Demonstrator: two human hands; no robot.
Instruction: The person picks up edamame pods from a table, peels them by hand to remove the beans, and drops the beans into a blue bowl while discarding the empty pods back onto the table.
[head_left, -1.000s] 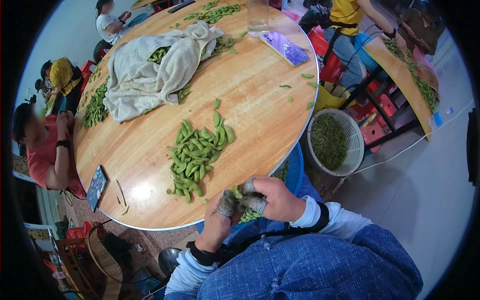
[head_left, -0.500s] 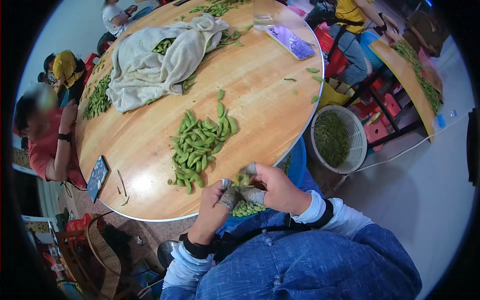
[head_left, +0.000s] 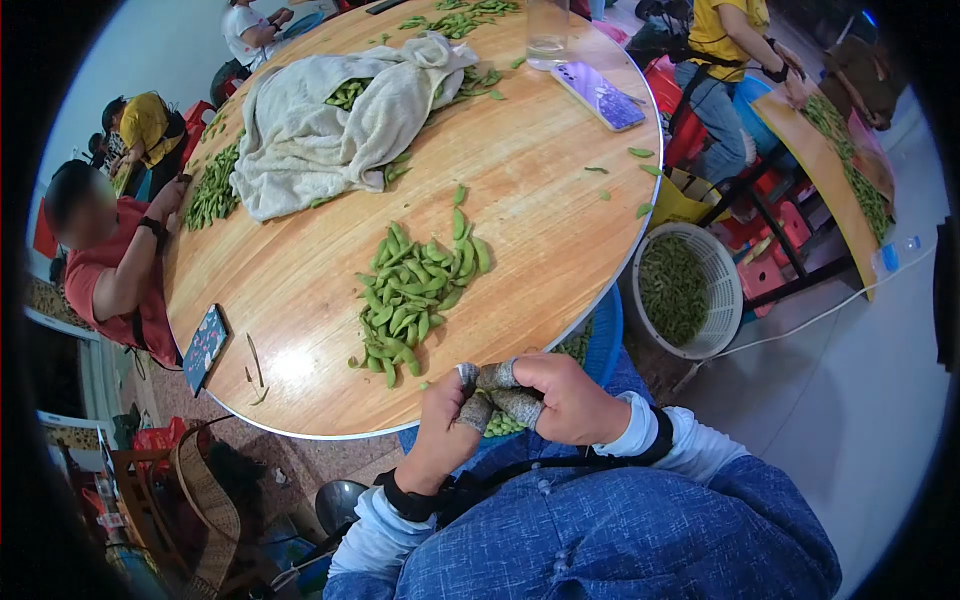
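Note:
My left hand (head_left: 448, 415) and my right hand (head_left: 560, 395) meet at the table's near edge, grey coverings on their thumbs and fingers. Fingertips are pressed together; whatever lies between them is hidden, with a small bit of green beside the left fingertips. Below them, shelled green beans (head_left: 503, 424) show in a blue container on my lap. Just beyond my hands, a pile of green pods (head_left: 405, 295) lies on the round wooden table (head_left: 300, 350). Farther back, a pale cloth (head_left: 320, 130) covers more pods.
A white basket (head_left: 728, 300) of pods stands on the floor at right, near a narrow table (head_left: 835, 190). A phone (head_left: 598, 97), a glass (head_left: 547, 45) and a patterned case (head_left: 205, 347) rest on the round table. A person in red (head_left: 120, 265) sits at left; others are farther back.
The view has shifted slightly. My hands have drawn closer together, and the green pod pieces that showed between my fingers are now hidden. The person at left has lowered their head.

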